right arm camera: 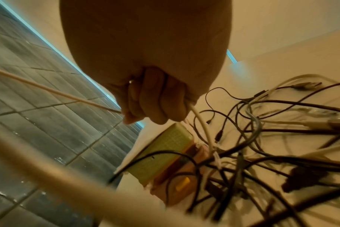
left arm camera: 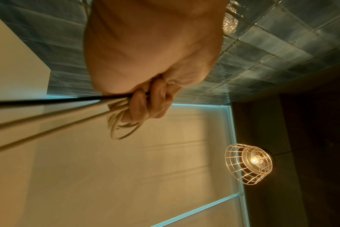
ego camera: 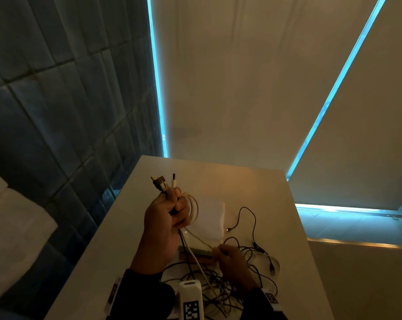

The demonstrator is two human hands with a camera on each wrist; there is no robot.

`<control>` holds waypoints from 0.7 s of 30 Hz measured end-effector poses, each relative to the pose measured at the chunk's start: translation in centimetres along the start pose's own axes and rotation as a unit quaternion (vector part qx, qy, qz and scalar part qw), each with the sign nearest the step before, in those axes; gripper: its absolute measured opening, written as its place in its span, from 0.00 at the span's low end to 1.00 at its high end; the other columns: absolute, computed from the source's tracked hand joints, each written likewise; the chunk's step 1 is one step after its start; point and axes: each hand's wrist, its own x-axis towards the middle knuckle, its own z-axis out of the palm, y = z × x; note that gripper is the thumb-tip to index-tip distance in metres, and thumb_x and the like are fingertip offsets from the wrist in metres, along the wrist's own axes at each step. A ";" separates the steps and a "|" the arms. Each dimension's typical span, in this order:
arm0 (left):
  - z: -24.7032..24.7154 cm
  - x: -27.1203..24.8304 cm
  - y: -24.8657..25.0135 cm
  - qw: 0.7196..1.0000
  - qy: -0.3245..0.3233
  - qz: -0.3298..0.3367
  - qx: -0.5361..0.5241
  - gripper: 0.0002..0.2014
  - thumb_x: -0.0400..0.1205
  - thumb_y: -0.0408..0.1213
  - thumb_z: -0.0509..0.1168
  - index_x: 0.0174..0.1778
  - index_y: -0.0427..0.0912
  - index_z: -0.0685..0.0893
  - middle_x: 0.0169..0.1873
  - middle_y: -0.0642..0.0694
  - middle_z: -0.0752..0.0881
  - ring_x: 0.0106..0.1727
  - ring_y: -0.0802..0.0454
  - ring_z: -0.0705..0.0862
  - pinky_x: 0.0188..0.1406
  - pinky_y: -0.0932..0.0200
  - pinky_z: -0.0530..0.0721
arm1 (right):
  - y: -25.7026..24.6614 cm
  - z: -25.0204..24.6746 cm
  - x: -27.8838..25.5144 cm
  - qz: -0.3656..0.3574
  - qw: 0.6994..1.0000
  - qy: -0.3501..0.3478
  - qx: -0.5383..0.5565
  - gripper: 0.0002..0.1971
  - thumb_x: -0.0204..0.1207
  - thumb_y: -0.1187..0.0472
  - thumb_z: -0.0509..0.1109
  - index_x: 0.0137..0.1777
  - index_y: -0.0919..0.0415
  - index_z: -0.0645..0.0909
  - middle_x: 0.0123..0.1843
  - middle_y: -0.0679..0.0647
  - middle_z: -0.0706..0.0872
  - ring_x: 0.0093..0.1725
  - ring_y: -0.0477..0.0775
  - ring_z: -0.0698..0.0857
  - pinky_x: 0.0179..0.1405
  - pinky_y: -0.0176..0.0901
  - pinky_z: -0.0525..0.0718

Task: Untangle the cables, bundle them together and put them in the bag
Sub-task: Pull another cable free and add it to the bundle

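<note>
Above a pale rectangular table (ego camera: 126, 227), several cable ends are gripped in the raised left hand (ego camera: 164, 218), its fingers (left arm camera: 144, 104) curled round them. A few plugs, black and white (ego camera: 164, 183), stick up above the fist, and thin cream-coloured coils of cable (ego camera: 193, 210) hang beside the knuckles. From that fist a taut cream cable strand (ego camera: 201, 239) is stretched down to the right hand (ego camera: 232, 262), where it is pinched between curled fingers (right arm camera: 155, 104) just over the table. Below and around the right hand a tangled heap of thin black and white cables (ego camera: 241, 280) is spread on the tabletop. A flat white cloth bag (ego camera: 212, 218) lies on the table behind the hands, apart from the heap. A yellow-green gridded block (right arm camera: 165, 152) is seen beside the tangle, partly crossed by black wires.
</note>
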 end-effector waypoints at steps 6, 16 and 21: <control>0.2 0.0 -0.2 0.999 0.019 -0.022 0.043 0.14 0.89 0.38 0.49 0.37 0.43 0.69 0.22 0.51 0.71 0.17 0.60 0.63 0.14 0.67 0.61 | -6.8 -2.5 -0.2 -0.061 0.986 0.090 0.126 0.14 0.81 0.62 0.63 0.35 0.67 0.79 0.22 0.51 0.69 0.22 0.49 0.66 0.23 0.39 0.64; 0.5 0.0 -0.5 0.994 0.062 -0.023 0.084 0.13 0.89 0.39 0.51 0.47 0.37 0.77 0.30 0.43 0.89 0.28 0.51 0.84 0.29 0.56 0.80 | -15.4 -3.3 -4.0 -0.241 0.954 -0.021 0.179 0.14 0.84 0.61 0.63 0.35 0.60 0.79 0.19 0.44 0.69 0.18 0.44 0.63 0.20 0.36 0.63; 0.5 -0.3 0.2 0.999 0.013 -0.014 -0.027 0.15 0.88 0.41 0.49 0.40 0.39 0.73 0.30 0.41 0.82 0.30 0.47 0.86 0.28 0.56 0.86 | -14.0 -2.7 -3.7 -0.205 0.964 -0.067 0.157 0.15 0.82 0.61 0.63 0.33 0.57 0.79 0.19 0.42 0.70 0.19 0.41 0.65 0.21 0.34 0.64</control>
